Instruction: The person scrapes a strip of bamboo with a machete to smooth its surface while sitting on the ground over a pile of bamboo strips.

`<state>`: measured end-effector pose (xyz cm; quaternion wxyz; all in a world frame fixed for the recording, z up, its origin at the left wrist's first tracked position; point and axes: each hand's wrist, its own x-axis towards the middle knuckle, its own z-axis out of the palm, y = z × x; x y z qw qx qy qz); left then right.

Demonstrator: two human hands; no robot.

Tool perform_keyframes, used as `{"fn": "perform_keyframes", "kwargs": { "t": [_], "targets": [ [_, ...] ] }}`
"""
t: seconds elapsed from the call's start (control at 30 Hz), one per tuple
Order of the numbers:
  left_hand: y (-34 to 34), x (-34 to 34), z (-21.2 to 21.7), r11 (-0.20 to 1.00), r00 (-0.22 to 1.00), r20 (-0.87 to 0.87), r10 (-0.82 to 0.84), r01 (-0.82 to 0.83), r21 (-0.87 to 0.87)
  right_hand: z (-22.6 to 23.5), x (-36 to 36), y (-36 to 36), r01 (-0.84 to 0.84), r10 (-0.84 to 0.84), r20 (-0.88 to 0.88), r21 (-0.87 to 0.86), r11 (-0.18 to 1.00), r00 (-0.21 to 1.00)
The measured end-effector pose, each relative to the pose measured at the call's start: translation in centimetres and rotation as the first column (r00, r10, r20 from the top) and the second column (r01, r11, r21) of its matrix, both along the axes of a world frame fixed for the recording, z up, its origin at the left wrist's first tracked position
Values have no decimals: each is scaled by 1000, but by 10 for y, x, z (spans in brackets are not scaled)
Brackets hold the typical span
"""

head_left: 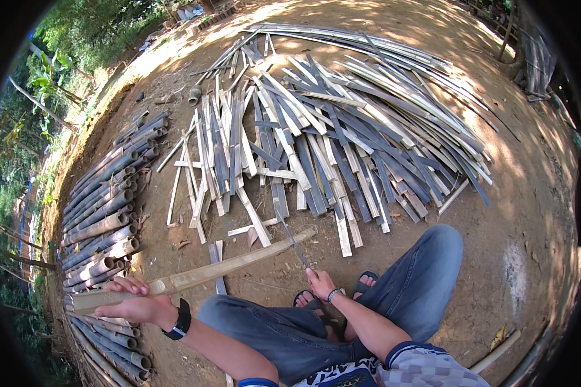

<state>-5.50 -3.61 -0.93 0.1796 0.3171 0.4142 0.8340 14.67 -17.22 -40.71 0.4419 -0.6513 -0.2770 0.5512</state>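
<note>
The person sits low over bare brown earth, knees in blue jeans spread apart and feet in dark sandals tucked between them. The left hand [139,303], a black watch on its wrist, has its grip wrapped round the near end of a long pale split length of bamboo [200,274], fingers curled over the top; the piece slants up and away to the right, its far end lifted near the scattered slats. The right hand [319,282], with a beaded band at the wrist, has its grip pressed together round the handle of a long narrow dark blade [290,237], which points up and away, passing close to the far end of the bamboo. Beyond lies a wide heap of flat grey and cream bamboo slats [329,135]. At the person's left, round grey-green bamboo poles [103,219] are stacked side by side along the ground.
</note>
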Motion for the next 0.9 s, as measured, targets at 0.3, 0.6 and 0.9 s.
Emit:
{"fn": "perform_keyframes", "kwargs": {
  "t": [0.3, 0.6, 0.9],
  "targets": [
    [3, -2, -2, 1000, 1000, 15, -9, 9, -8, -13, -1, 0, 27, -42, 171, 93, 995, 984],
    [3, -5, -1, 1000, 1000, -1, 3, -3, -14, -28, 10, 11, 21, -11, 173, -53, 998, 985],
    [-1, -5, -2, 1000, 1000, -1, -6, 6, 3, -6, 17, 11, 17, 8, 153, -163, 987, 988]
  ]
}}
